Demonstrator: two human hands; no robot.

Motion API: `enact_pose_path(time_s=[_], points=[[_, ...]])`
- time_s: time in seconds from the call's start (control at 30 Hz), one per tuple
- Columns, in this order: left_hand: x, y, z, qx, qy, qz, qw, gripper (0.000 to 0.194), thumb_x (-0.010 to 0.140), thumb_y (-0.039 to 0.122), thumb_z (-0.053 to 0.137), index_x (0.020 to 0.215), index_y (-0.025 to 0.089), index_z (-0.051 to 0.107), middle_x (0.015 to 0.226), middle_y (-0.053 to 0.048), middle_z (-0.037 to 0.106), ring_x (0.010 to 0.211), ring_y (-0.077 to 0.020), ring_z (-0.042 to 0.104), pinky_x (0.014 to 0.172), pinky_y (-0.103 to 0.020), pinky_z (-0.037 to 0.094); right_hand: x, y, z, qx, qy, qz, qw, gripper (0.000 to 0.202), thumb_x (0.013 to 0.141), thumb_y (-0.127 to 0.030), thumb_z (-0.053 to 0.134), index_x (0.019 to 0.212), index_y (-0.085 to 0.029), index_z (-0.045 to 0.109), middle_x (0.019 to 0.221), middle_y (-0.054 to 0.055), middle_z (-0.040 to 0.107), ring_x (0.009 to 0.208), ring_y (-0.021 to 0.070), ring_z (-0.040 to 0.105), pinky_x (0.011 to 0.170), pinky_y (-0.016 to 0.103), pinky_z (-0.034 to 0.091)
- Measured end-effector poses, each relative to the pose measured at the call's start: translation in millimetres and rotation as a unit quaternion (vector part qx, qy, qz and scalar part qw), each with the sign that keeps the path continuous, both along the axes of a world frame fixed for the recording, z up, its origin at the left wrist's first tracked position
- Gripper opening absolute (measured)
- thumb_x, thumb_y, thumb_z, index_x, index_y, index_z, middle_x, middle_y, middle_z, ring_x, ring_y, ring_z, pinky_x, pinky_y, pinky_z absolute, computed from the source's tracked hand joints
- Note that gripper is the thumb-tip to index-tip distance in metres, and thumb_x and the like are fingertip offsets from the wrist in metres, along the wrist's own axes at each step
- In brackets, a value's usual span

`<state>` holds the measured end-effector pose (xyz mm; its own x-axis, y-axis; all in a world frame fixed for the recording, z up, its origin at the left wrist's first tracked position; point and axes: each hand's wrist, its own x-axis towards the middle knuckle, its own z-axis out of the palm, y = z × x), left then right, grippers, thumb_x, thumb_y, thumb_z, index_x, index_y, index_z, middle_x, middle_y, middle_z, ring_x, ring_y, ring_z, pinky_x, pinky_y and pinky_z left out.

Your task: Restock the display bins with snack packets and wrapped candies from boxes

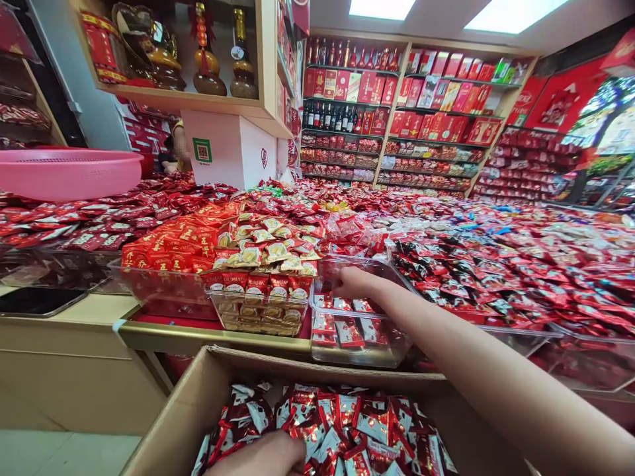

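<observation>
My right hand (358, 283) reaches into a clear plastic bin (397, 354), its fingers bent downward and pressed together. Whatever they grip is hidden. Small red-and-white wrapped packets (350, 330) lie in rows at the bottom of that bin. Lower in the view, my left hand (268, 456) is over an open cardboard box (171, 413), touching loose red-and-white packets (342, 423). Its fingers curl under, and the frame edge cuts off part of the hand, so its contents cannot be seen.
Left of the bin stand a tub of gold durian packets (262, 297) and one of red packets (171, 264). Dark red packets (461, 271) heap up on the right. A pink basket (74, 175) and a phone (42, 301) are at left. Stocked shelves (391, 119) line the back.
</observation>
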<state>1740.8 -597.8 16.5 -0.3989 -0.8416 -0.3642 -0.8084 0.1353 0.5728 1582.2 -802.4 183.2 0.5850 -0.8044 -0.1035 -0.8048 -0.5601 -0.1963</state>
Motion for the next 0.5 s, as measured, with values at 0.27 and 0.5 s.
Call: enact_pose_path(time_s=[0.27,0.5], points=[[-11,-9,49.7,-0.08,0.134,0.078,0.985,0.017,0.075,0.034,0.04,0.07,0.019,0.046,0.058,0.005,0.044,0.057,-0.0098,0.037,0.052,-0.019,0.029,-36,122,22.4,-0.209,-0.257,0.076,0.94,0.016,0.077,-0.029,0.04,0.075,-0.019,0.052,0.072,0.004,0.056,0.067,0.013,0.048,0.062,0.025,0.035],[-29,0,58.5,0.0,0.355,0.104,0.929,0.027,0.073,0.044,0.044,0.068,0.017,0.042,0.06,0.004,0.039,0.056,-0.0082,0.034,0.053,-0.019,0.03,-51,186,-104.9,0.233,-0.42,0.035,0.876,0.04,0.061,-0.041,0.06,0.096,-0.021,0.053,0.086,0.003,0.059,0.083,0.0201,0.053,0.069,0.027,0.041]])
